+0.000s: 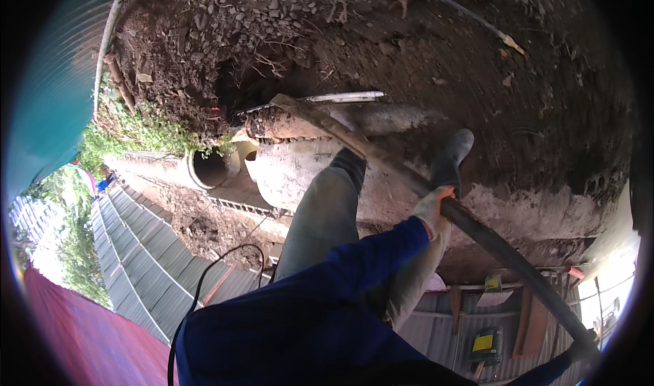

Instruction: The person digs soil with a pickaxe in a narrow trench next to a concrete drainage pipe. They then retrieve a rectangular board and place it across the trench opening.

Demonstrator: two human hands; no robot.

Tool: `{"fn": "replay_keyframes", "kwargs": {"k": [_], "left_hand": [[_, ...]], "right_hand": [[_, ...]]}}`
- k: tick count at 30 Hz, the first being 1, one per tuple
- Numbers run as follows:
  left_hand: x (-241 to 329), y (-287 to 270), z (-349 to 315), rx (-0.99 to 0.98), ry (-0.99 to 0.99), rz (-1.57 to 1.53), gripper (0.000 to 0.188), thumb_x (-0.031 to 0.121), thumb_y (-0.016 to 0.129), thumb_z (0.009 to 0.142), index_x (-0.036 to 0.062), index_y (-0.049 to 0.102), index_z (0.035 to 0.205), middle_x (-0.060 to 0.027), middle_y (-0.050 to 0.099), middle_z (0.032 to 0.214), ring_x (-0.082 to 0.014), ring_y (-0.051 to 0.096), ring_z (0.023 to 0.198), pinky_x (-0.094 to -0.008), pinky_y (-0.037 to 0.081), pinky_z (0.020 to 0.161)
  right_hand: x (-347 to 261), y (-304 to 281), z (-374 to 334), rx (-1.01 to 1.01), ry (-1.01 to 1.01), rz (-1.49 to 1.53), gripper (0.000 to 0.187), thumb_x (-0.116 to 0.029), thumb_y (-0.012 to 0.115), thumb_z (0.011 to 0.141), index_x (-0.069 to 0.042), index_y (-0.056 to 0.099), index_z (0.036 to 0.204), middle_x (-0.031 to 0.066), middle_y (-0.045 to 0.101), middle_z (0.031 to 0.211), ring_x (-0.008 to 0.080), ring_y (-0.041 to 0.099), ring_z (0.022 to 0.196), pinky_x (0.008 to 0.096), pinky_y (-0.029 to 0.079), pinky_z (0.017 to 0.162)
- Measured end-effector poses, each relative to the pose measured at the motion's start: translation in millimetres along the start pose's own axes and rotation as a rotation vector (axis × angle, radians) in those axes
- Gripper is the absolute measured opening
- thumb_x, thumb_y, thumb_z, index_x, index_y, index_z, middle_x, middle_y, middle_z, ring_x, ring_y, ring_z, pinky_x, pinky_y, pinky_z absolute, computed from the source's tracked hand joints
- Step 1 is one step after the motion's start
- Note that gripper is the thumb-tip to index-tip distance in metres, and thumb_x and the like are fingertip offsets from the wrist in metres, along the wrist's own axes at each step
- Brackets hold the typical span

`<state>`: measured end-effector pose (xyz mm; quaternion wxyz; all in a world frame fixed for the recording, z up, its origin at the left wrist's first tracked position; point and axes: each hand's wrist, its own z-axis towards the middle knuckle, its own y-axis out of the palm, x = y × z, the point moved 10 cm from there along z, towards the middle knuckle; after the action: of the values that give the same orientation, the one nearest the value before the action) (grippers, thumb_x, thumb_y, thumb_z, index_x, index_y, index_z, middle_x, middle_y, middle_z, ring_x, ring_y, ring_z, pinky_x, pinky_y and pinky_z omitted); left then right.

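Note:
My left hand (430,210), in a pale glove with bare fingertips, is closed around the middle of a long dark pole (381,160). The pole slants from the dug soil at upper left to the lower right. Its far end lies beside a dark hollow (252,79) and a white pipe (351,97); whether a tool head is fixed there cannot be made out. At the pole's near end my right hand (584,349) grips it, dim and close to the picture's rim. My boots (452,156) rest on or beside a pale concrete surface (293,171).
Loose soil and stones (259,11) form a bank along the top. A round pipe opening (210,168) lies left, by green plants (139,130). Corrugated roofing (136,243) stands at lower left, a teal sheet (54,93) at upper left. A thin pipe (470,14) crosses the soil.

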<state>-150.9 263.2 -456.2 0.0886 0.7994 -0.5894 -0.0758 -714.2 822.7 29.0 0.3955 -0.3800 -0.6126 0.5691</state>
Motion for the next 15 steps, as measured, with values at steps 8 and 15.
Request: {"fn": "replay_keyframes", "kwargs": {"k": [8,15], "left_hand": [[409.1,-234.3,90.9,0.151,0.162,0.232,0.014,0.018,0.067,0.086,0.0044,0.062,0.084,-0.0116,0.064,0.076,-0.0295,0.064,0.072,-0.0439,0.057,0.075],[416.0,-255.4,67.1,0.325,0.262,0.168,0.016,0.013,0.071,0.086,0.0076,0.058,0.092,-0.0093,0.060,0.076,-0.0274,0.060,0.070,-0.0421,0.057,0.075]], "right_hand": [[-433.2,219.1,-207.3,0.233,0.749,1.476,0.039,-0.041,0.060,0.102,-0.003,0.064,0.110,0.0133,0.067,0.106,0.0320,0.066,0.107,0.0488,0.052,0.102],[-506.6,166.0,-212.9,0.151,0.931,1.561,0.046,-0.048,0.054,0.107,-0.003,0.063,0.101,0.0093,0.066,0.098,0.0270,0.066,0.102,0.0447,0.050,0.101]]}}
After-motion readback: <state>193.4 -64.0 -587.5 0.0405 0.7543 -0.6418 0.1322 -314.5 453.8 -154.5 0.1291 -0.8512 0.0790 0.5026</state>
